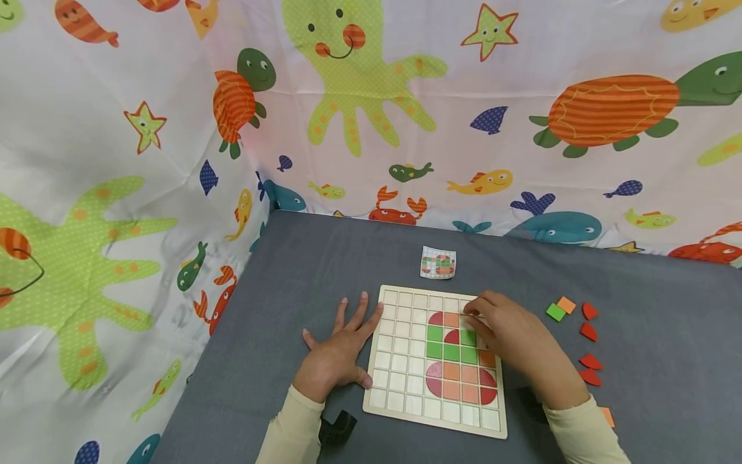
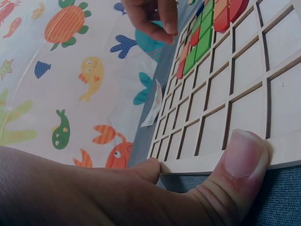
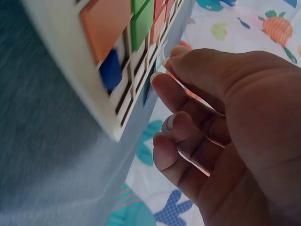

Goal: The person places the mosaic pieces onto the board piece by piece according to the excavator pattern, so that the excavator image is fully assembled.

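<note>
A wooden grid board lies on the grey cloth with coloured tiles in its cells. Among them are green tiles, orange squares and rounded red corner pieces. My left hand rests at the board's left edge, fingers spread, with the thumb on the rim. Over the board's upper right, my right hand pinches a small thin tile between thumb and fingertips. That tile shows nearly edge-on, so its colour is unclear. Near those fingers, a blue piece sits in the board.
A small card with a printed coloured grid lies behind the board. To the right are a green square, an orange square and several loose red pieces. A sea-animal curtain borders the cloth at the back and left.
</note>
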`<state>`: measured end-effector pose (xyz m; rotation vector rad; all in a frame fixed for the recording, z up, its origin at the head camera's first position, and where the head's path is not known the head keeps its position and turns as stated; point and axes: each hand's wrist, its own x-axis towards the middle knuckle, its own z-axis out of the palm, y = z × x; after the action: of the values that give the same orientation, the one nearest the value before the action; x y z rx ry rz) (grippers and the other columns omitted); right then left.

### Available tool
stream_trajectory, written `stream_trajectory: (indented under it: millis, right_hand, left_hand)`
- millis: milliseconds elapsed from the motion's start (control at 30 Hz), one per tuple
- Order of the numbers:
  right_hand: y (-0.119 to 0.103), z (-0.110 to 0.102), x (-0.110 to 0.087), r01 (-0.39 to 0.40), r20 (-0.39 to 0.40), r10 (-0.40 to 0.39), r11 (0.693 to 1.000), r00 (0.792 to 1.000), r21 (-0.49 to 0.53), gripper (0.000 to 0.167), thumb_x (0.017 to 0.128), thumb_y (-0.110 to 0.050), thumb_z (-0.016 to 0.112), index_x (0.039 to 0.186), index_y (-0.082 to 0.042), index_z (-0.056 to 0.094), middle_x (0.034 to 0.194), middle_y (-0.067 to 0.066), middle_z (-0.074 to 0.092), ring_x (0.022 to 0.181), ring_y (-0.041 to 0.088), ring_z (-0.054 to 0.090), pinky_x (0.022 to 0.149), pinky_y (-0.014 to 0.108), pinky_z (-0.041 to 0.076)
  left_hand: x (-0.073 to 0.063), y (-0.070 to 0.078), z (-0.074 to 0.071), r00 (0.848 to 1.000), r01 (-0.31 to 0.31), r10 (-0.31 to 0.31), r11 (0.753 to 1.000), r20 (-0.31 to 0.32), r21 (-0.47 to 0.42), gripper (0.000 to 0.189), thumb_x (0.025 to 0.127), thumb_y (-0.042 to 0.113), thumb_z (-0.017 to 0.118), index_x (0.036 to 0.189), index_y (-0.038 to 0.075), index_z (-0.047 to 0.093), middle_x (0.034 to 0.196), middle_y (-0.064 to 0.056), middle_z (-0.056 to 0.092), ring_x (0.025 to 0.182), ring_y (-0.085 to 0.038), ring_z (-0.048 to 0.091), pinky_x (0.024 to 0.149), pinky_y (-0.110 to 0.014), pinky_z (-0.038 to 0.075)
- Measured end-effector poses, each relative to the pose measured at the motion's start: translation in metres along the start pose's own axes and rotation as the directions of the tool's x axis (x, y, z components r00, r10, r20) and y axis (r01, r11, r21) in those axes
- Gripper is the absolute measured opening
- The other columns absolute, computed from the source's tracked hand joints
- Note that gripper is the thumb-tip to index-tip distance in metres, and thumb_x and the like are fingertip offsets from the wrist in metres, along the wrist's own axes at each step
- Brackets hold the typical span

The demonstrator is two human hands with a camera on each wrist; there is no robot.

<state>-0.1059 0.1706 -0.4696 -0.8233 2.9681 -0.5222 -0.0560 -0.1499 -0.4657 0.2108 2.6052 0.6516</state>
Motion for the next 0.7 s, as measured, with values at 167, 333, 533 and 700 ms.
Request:
stream_trajectory:
  millis: [167, 333, 533, 700]
  right_hand:
    - [0.013, -0.006, -0.007, -0.043, -0.018, 0.043, 0.999, 0.999, -0.014, 0.02, 0.094, -0.02, 0.083, 0.11, -0.009, 0.077, 0.096, -0.001, 0.066, 0.081, 0.014, 0.06, 0.068, 0.035, 0.057]
    - [0.026, -0.014, -0.019, -0.091, -0.062, 0.09, 0.996, 0.994, -0.017, 0.02, 0.094, -0.02, 0.083, 0.109, -0.008, 0.076, 0.098, 0.003, 0.07, 0.082, 0.018, 0.064, 0.07, 0.043, 0.061]
    - [0.046, -0.024, -0.037, -0.155, -0.078, 0.153, 0.988, 0.985, -0.012, 0.02, 0.097, -0.021, 0.08, 0.11, -0.007, 0.075, 0.104, 0.008, 0.072, 0.089, 0.025, 0.07, 0.07, 0.05, 0.061]
    - [0.066, -0.03, -0.055, -0.211, -0.091, 0.208, 0.977, 0.974, -0.024, 0.02, 0.097, -0.019, 0.079, 0.112, -0.006, 0.075, 0.105, 0.011, 0.072, 0.091, 0.031, 0.07, 0.071, 0.056, 0.059]
  left_hand:
    - [-0.001, 0.002, -0.002, 1.0, 0.002, -0.002, 1.0, 0.003, 0.0, 0.137, 0.062, 0.02, 0.103, 0.171, 0.032, 0.021, 0.179, 0.002, 0.001, 0.164, -0.035, -0.007, 0.097, -0.097, -0.006]
    - [-0.002, 0.002, -0.001, 1.0, 0.001, -0.001, 1.0, 0.004, 0.0, 0.137, 0.061, 0.02, 0.103, 0.171, 0.032, 0.021, 0.179, 0.002, 0.002, 0.164, -0.035, -0.007, 0.098, -0.097, -0.006]
    - [-0.002, 0.002, -0.002, 1.0, 0.005, -0.005, 1.0, 0.007, 0.007, 0.137, 0.062, 0.021, 0.102, 0.171, 0.032, 0.02, 0.179, 0.002, 0.001, 0.164, -0.035, -0.007, 0.098, -0.097, -0.006]
    - [-0.002, 0.001, 0.0, 1.0, 0.003, -0.003, 1.0, 0.003, 0.0, 0.137, 0.062, 0.02, 0.103, 0.171, 0.032, 0.021, 0.179, 0.002, 0.002, 0.164, -0.036, -0.007, 0.097, -0.097, -0.006]
